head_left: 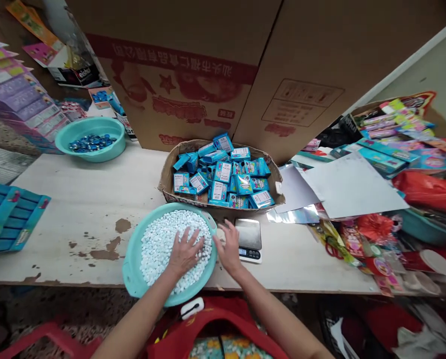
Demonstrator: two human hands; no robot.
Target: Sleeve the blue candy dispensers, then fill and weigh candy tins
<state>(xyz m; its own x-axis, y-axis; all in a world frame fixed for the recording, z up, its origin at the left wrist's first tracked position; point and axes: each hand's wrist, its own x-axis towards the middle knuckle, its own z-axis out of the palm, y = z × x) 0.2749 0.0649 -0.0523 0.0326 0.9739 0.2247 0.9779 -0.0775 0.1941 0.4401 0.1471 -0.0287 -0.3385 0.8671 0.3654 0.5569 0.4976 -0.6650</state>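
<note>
A turquoise plastic basin (130,269) full of small white candies (159,237) stands at the front of the table. My left hand (185,253) lies palm down on the candies with its fingers spread. Just outside the basin's right rim, my right hand (228,248) holds nothing and its fingers are apart. Right beside that hand is a small digital kitchen scale (250,237) with a bare metal plate. Behind the basin sits a cut-down cardboard box (166,182) heaped with little blue candy boxes (223,172).
A second turquoise basin (102,155) with blue wrapped pieces stands at the back left. Blue display boxes (9,217) lie at the left edge. Large cartons (193,89) rise behind. Grey sheets (353,184) and mixed packets (357,239) crowd the right side.
</note>
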